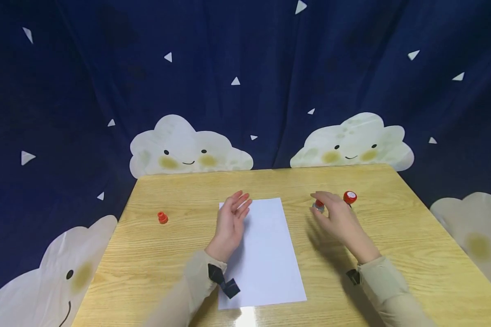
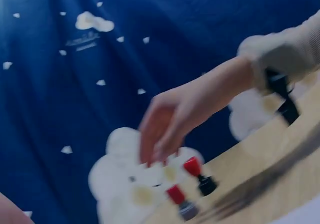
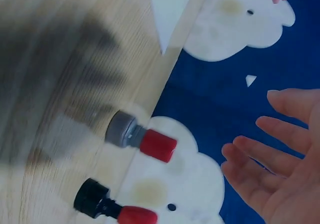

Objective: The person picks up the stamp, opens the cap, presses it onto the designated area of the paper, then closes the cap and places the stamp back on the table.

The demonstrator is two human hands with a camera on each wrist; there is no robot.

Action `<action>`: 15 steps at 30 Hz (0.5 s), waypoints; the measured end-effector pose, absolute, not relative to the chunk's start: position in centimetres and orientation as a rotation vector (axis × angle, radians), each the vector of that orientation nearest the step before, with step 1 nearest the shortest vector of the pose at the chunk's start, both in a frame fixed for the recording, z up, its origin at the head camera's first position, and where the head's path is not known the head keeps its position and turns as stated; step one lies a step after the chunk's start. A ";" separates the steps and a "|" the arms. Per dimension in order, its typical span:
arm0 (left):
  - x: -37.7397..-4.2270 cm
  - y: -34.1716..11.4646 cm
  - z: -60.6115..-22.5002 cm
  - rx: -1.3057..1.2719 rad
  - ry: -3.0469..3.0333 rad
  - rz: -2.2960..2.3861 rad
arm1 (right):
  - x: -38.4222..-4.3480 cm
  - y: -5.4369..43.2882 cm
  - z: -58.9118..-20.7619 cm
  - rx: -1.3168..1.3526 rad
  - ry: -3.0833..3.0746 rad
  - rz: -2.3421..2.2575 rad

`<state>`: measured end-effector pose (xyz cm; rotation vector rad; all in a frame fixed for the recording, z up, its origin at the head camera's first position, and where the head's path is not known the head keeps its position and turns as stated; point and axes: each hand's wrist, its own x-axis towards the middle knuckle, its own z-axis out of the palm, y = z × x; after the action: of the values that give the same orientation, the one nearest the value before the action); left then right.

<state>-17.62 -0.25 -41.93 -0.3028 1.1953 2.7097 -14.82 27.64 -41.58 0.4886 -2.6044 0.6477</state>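
Observation:
My right hand (image 1: 336, 217) hovers by two hand stamps at the right of the table, its fingers apart and nothing between them. One stamp (image 3: 158, 145) has a red handle and a grey base. The other stamp (image 3: 137, 215) has a red handle and a black base. Both stand upright; in the head view the right hand partly hides them. Over the left edge of a white sheet of paper (image 1: 266, 254) is my left hand (image 1: 231, 225), palm turned inward, fingers loosely extended and holding nothing.
A small red stepped piece (image 1: 162, 217) stands on the left part of the wooden table (image 1: 180, 190). Behind and beside the table hangs a dark blue curtain (image 1: 204, 59) with smiling clouds and white triangles.

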 end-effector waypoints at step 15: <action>-18.2 13.4 -46.2 -0.339 1.069 2.531 | -19.3 30.2 -43.7 0.204 -2.875 0.786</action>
<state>-18.17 13.45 -46.20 -0.3390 1.0692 2.5309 -19.33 30.18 -43.71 0.2037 -2.8750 0.7856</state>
